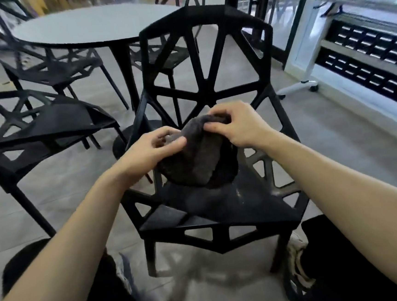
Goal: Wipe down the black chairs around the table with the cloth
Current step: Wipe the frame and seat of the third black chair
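At centre frame, the fingers of the right hand (236, 126) curl over the top edge of a dark grey, fluffy terry cloth (198, 155) and pinch it, thumb underneath, while the left hand (155, 147) pinches the cloth's left side between thumb and curled fingers. Both hands grip the same bunched cloth, which hangs in a rounded fold just above the seat, apparently brushing it at its lower edge, though contact is hard to tell. Below and around it stands the nearest black plastic chair with an open, angular lattice back and seat (207, 82), facing the camera; pale specks of dust or smears show on the seat panel to the lower right of the cloth, so I judge this seat is not yet clean. The hands look to be folding or regathering the cloth rather than rubbing, which suggests a pause between strokes or a start on this chair. Out to the left of the frame a second black lattice chair (46, 125) sits well apart, with a third (48, 67) behind it at upper left and a fourth (160, 55) partly hidden behind the near chair's back. All ring a round grey table top on a black pedestal (90, 25) in the upper middle. Whether those other chairs have been wiped cannot be told; most of the task may well remain.
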{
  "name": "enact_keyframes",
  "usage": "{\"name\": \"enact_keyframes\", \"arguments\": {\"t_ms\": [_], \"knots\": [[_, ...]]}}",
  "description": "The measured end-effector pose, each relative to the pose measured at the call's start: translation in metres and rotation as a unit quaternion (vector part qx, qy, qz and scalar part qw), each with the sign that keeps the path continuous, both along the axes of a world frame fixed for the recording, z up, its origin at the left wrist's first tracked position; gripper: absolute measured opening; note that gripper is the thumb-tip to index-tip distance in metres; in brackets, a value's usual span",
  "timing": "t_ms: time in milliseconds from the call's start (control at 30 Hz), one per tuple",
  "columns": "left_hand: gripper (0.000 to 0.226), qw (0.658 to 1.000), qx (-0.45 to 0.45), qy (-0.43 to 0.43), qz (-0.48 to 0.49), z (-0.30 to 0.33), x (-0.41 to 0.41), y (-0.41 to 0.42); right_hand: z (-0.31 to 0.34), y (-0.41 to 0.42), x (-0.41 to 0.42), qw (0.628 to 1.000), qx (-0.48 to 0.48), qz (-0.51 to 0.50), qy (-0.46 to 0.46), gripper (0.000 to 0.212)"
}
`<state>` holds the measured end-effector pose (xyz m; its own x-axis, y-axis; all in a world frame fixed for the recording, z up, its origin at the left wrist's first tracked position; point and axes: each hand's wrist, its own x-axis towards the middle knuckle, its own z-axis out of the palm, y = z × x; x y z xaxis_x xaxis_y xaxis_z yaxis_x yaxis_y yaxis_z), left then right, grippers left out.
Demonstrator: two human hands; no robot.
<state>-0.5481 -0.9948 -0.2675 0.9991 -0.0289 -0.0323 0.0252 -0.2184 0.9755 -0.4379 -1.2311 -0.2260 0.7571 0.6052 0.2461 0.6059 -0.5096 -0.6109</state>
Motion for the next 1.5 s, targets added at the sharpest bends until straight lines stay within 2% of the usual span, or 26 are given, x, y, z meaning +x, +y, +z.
{"name": "enact_keyframes", "arguments": {"t_ms": [67,133,167,233,300,333,367,400,467,533,600,667,700,767,833,867,933,1000,1067,1133,1167,1233,1300,1367,1433,1500], "knots": [[0.050,0.985,-0.169,0.041,-0.005,0.001,0.000,0.005,0.018,-0.001,0.000,0.999,0.035,0.011,0.007,0.011],[0.041,0.970,-0.238,0.042,0.003,0.002,0.000,0.007,0.036,-0.002,-0.001,0.998,0.052,0.029,0.018,0.012],[0.044,0.979,-0.204,0.025,0.004,0.001,0.000,0.008,0.044,-0.005,-0.001,0.998,0.054,0.038,0.016,0.011],[0.056,0.999,-0.026,-0.023,0.011,0.006,0.000,0.000,0.059,-0.011,-0.002,0.997,0.051,0.056,0.017,0.009],[0.045,0.991,0.108,-0.068,0.031,0.019,0.002,-0.011,0.070,-0.017,-0.003,0.996,0.042,0.067,0.031,0.010],[0.030,0.988,0.119,-0.078,0.056,0.028,0.003,-0.016,0.073,-0.020,-0.003,0.996,0.041,0.069,0.040,0.011],[0.018,0.989,0.102,-0.069,0.083,0.037,0.004,-0.022,0.076,-0.023,-0.002,0.996,0.045,0.064,0.043,0.012],[0.025,0.990,0.088,-0.044,0.104,0.046,0.005,-0.025,0.077,-0.025,-0.001,0.996,0.054,0.053,0.041,0.012],[0.062,0.991,0.077,0.038,0.102,0.057,0.007,-0.027,0.079,-0.030,-0.001,0.997,0.065,0.024,0.027,0.009],[0.077,0.993,-0.004,0.095,0.065,0.058,0.010,-0.034,0.077,-0.031,-0.006,0.998,0.055,0.009,0.009,0.008],[0.057,0.987,-0.116,0.104,0.048,0.056,0.015,-0.048,0.073,-0.030,-0.017,0.999,0.034,0.010,-0.032,0.010],[0.023,0.988,-0.126,0.072,0.060,0.059,0.023,-0.061,0.068,-0.034,-0.028,0.998,-0.001,0.037,-0.060,0.012],[0.019,0.992,-0.094,0.049,0.067,0.061,0.027,-0.064,0.066,-0.038,-0.032,0.997,-0.032,0.053,-0.053,0.015],[0.013,0.998,0.010,-0.001,0.065,0.070,0.032,-0.064,0.066,-0.048,-0.036,0.994,-0.070,0.083,0.030,0.024],[0.010,0.990,0.134,-0.040,0.008,0.086,0.030,-0.065,0.061,-0.055,-0.028,0.991,-0.016,0.061,0.116,0.025],[0.010,0.983,0.175,-0.045,-0.034,0.096,0.027,-0.065,0.060,-0.056,-0.025,0.991,0.008,0.040,0.125,0.024],[0.008,0.963,0.243,-0.057,-0.099,0.116,0.021,-0.066,0.057,-0.052,-0.022,0.990,0.004,0.062,0.128,0.043],[0.005,0.949,0.284,-0.063,-0.120,0.134,0.018,-0.059,0.050,-0.045,-0.023,0.978,-0.025,0.113,0.173,0.037],[0.007,0.949,0.284,-0.043,-0.130,0.150,0.014,-0.048,0.050,-0.038,-0.028,0.974,-0.018,0.118,0.191,0.014],[0.007,0.950,0.283,-0.014,-0.129,0.161,0.007,-0.040,0.053,-0.031,-0.027,0.973,0.023,0.120,0.197,0.029],[0.012,0.949,0.292,-0.009,-0.121,0.164,0.004,-0.038,0.055,-0.027,-0.029,0.966,0.040,0.131,0.217,0.032],[0.021,0.941,0.324,-0.009,-0.099,0.167,0.002,-0.036,0.057,-0.019,-0.035,0.937,0.072,0.167,0.299,0.023],[0.019,0.937,0.340,-0.005,-0.079,0.161,0.003,-0.034,0.057,-0.010,-0.042,0.903,0.071,0.188,0.379,0.019],[0.012,0.942,0.331,-0.006,-0.048,0.146,0.004,-0.027,0.056,-0.003,-0.047,0.899,0.056,0.182,0.394,0.023],[0.016,0.940,0.334,-0.054,0.036,0.116,0.000,-0.019,0.054,0.004,-0.050,0.910,0.072,0.149,0.379,0.020],[0.040,0.912,0.343,-0.083,0.209,0.074,-0.015,-0.015,0.051,0.006,-0.049,0.921,0.092,0.113,0.362,0.019]]}}
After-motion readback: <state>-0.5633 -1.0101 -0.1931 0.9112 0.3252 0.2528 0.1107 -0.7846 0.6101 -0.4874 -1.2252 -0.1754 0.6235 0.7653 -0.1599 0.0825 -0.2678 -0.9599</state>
